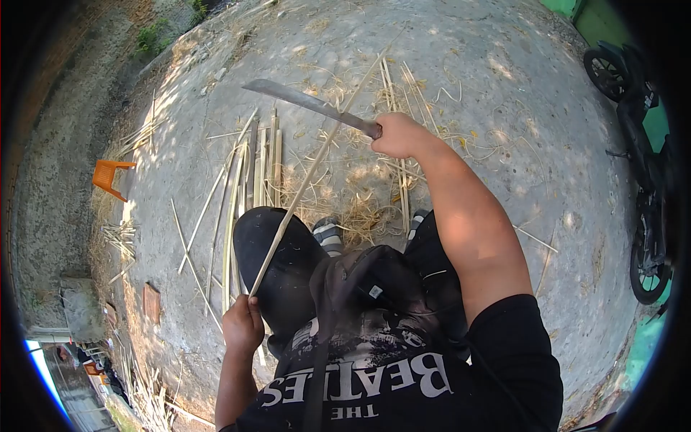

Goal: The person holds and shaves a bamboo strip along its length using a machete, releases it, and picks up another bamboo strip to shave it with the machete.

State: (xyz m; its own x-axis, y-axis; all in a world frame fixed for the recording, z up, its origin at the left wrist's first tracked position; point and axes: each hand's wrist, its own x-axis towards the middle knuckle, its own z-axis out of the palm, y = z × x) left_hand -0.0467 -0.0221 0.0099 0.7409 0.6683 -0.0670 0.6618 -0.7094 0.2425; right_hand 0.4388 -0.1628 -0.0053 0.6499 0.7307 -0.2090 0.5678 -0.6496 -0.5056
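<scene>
My right hand (397, 135) is closed round the handle of a machete (295, 98), whose long, slightly curved blade points to the left. A thin bamboo strip (306, 186) slants up from my left hand (243, 325), which pinches its lower end beside my left knee. The blade crosses the strip and appears to touch it a short way from the handle. Beyond the blade the strip runs on toward the far ground. Curly shavings (363, 205) lie between my feet.
Cut bamboo strips (270, 162) lie by my left knee, with more strips (399, 180) near my right foot. An orange plastic stool (111, 176) and a brick (151, 302) are on the left. Motorcycles (640, 144) stand at the right edge.
</scene>
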